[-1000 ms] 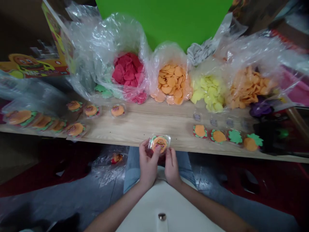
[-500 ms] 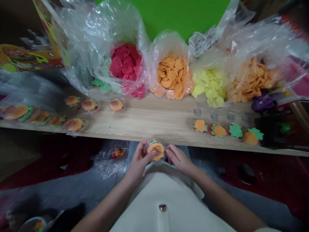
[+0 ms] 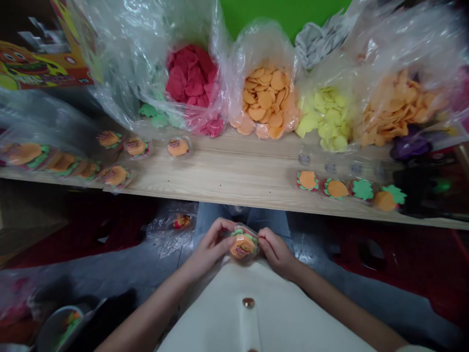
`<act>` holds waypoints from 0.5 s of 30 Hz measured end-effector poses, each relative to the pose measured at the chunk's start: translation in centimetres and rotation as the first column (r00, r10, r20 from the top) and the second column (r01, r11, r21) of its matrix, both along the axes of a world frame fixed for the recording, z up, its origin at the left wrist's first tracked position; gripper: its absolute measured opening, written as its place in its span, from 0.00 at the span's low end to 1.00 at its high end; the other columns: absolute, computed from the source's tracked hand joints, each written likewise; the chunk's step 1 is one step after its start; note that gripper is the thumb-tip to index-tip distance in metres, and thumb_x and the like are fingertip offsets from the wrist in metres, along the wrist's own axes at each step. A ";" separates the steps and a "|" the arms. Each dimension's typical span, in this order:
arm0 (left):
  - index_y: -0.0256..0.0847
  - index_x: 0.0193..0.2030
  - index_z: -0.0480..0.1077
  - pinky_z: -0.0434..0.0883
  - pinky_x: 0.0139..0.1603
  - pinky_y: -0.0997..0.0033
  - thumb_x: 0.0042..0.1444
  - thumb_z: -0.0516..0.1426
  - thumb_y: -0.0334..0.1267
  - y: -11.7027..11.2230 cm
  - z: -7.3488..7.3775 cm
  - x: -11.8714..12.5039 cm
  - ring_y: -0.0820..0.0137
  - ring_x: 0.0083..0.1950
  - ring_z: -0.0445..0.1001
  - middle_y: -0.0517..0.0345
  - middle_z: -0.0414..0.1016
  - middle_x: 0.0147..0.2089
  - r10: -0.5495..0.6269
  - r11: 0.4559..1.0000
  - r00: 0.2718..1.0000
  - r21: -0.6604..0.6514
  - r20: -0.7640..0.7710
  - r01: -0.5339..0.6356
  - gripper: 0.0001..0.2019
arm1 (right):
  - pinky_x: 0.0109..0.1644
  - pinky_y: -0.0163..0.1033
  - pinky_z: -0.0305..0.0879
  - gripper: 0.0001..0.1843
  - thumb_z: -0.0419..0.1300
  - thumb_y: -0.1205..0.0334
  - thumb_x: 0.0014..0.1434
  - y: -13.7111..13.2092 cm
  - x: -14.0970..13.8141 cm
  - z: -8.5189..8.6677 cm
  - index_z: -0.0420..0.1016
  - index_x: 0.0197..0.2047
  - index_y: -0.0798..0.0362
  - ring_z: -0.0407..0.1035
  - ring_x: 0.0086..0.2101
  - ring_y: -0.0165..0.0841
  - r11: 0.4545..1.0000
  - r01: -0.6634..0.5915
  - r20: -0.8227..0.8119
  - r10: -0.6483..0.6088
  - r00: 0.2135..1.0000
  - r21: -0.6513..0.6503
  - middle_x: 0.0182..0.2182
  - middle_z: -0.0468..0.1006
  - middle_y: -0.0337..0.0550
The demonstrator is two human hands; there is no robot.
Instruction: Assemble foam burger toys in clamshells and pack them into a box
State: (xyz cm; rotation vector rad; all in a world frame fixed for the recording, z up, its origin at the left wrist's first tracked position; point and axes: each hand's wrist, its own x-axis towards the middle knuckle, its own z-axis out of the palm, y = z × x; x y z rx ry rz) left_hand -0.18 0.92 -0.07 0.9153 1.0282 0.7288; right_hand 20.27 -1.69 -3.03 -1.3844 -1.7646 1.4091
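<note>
Between my two hands, close to my body and below the table edge, is a toy burger in a clear plastic case (image 3: 243, 245). Its orange top carries a printed picture, and green layers show along the far side. My left hand (image 3: 216, 240) grips the case from the left, with thumb and fingers closed on it. At the right edge of the case, my right hand (image 3: 274, 248) pinches with bent fingers. Several similar burgers, one of them a cased burger (image 3: 178, 146), lie on the left of the wooden table (image 3: 220, 168).
Bags of red pieces (image 3: 192, 76), orange discs (image 3: 266, 98) and yellow pieces (image 3: 330, 115) line the back. Open cases with foam layers, one a green leaf piece (image 3: 362, 188), stand at right. A printed box (image 3: 40, 63) is far left, a bin (image 3: 62, 322) lower left.
The cased burger and both hands have come slightly nearer my body, and the case has tilted so more of its far side shows. My view has shifted a little.
</note>
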 end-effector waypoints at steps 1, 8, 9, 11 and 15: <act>0.40 0.37 0.67 0.64 0.46 0.67 0.51 0.57 0.42 0.5 0.1 -0.1 0.67 0.44 0.68 0.54 0.70 0.41 0.017 0.999 0.996 0.034 -0.085 -0.014 0.09 | 0.31 0.35 0.54 0.12 0.41 0.57 0.63 -0.1 -0.1 0.0 0.59 0.32 0.51 0.59 0.27 0.29 1.000 -0.003 0.008 0.003 1.000 0.009 0.25 0.63 0.37; 0.39 0.35 0.73 0.65 0.43 0.68 0.54 0.54 0.41 1.7 -0.3 1.0 0.66 0.40 0.70 0.52 0.73 0.37 -0.106 0.988 0.951 0.076 -0.292 0.133 0.10 | 0.31 0.33 0.54 0.13 0.42 0.56 0.63 -0.3 0.8 0.0 0.60 0.30 0.51 0.58 0.27 0.28 0.998 -0.060 0.016 0.061 0.998 -0.025 0.25 0.63 0.36; 0.39 0.34 0.73 0.65 0.44 0.68 0.54 0.54 0.41 1.8 -0.3 1.3 0.66 0.40 0.70 0.52 0.73 0.37 -0.117 0.986 0.946 0.081 -0.302 0.147 0.10 | 0.30 0.33 0.53 0.14 0.43 0.55 0.63 0.2 1.0 0.2 0.60 0.30 0.51 0.58 0.27 0.28 0.996 -0.082 0.022 0.083 0.996 -0.041 0.25 0.64 0.36; 0.39 0.34 0.74 0.65 0.43 0.69 0.54 0.54 0.41 2.1 -0.3 1.8 0.67 0.40 0.70 0.53 0.74 0.37 -0.154 0.981 0.945 0.071 -0.290 0.182 0.10 | 0.30 0.32 0.53 0.13 0.46 0.53 0.61 1.7 1.1 0.6 0.62 0.31 0.51 0.58 0.27 0.27 0.992 -0.115 0.040 0.117 0.992 -0.051 0.25 0.65 0.35; 0.39 0.35 0.72 0.64 0.36 0.73 0.51 0.57 0.41 2.5 -0.1 1.9 0.72 0.33 0.68 0.58 0.71 0.31 -0.129 0.992 0.972 -0.039 -0.198 0.123 0.09 | 0.28 0.32 0.51 0.15 0.47 0.53 0.61 4.2 0.3 0.5 0.62 0.27 0.52 0.57 0.25 0.27 0.989 -0.149 0.043 0.148 0.988 0.012 0.22 0.64 0.33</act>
